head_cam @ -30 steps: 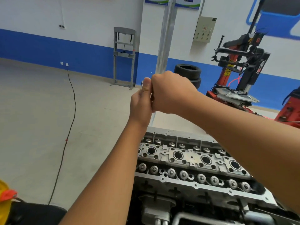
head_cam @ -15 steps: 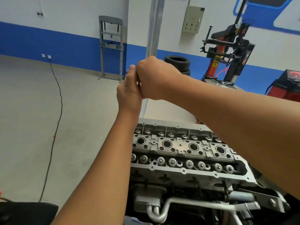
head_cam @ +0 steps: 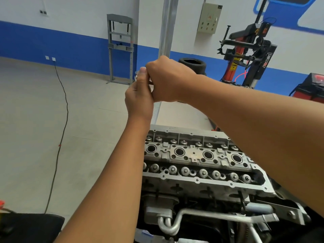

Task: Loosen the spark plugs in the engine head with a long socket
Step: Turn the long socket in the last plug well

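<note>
1. Your left hand (head_cam: 139, 100) and right hand (head_cam: 166, 79) are raised above the far left corner of the engine head (head_cam: 198, 183) and pressed against each other.
2. Your right hand is curled into a fist. Your left thumb points up beside it. A small metal part (head_cam: 136, 74) shows just past the left thumb; what it is and which hand grips it cannot be told.
3. The engine head lies below your forearms, its top face open to view.
4. Four spark plug wells (head_cam: 179, 151) run in a row along its middle. Valve springs line the near and far edges.
5. A black cable (head_cam: 62, 120) crosses the floor to the left of the engine head.
</note>
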The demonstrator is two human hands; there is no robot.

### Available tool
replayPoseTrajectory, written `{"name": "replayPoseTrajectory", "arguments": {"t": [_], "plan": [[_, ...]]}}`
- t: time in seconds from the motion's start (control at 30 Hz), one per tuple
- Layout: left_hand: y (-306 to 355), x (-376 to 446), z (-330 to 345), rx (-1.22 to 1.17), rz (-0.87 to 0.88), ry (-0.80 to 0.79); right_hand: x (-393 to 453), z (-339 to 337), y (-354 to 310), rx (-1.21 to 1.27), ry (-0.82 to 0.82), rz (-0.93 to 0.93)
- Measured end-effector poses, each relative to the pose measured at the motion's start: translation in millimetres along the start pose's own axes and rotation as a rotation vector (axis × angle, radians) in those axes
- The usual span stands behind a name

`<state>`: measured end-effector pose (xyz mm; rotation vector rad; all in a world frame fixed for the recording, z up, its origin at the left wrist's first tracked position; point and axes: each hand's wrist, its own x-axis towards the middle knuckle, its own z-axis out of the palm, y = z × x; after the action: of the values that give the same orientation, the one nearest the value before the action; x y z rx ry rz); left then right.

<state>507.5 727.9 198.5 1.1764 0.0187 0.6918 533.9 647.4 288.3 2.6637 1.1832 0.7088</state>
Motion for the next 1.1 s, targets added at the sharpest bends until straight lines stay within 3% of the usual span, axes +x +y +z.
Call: {"name": "replayPoseTrajectory", "arguments": {"t": [0.33,0.5,0.8,0.97,1.1], "plan": [[-4.0,1.5,-8.8,0.081,0.035,-0.054,7.8,7.6,14.3,0.035,0.085,-0.136],[-7.5,-3.9,-19.3,0.140,0.111,-0.190,6.1,15.1,21.5,0.045,0.142,-0.160],[-8.6,-10.6,-18.3,0.113,0.185,-0.193,12.8,34.5,37.7,0.081,0.270,-0.158],[-7.4,-10.3,-23.5,-0.011,0.110,-0.220,33.0,26.8,52.0,-0.052,0.201,-0.246],[-11.3,-13.2,-29.4,-0.006,0.143,-0.192,47.0,28.4,62.4,-0.095,0.183,-0.106]]}}
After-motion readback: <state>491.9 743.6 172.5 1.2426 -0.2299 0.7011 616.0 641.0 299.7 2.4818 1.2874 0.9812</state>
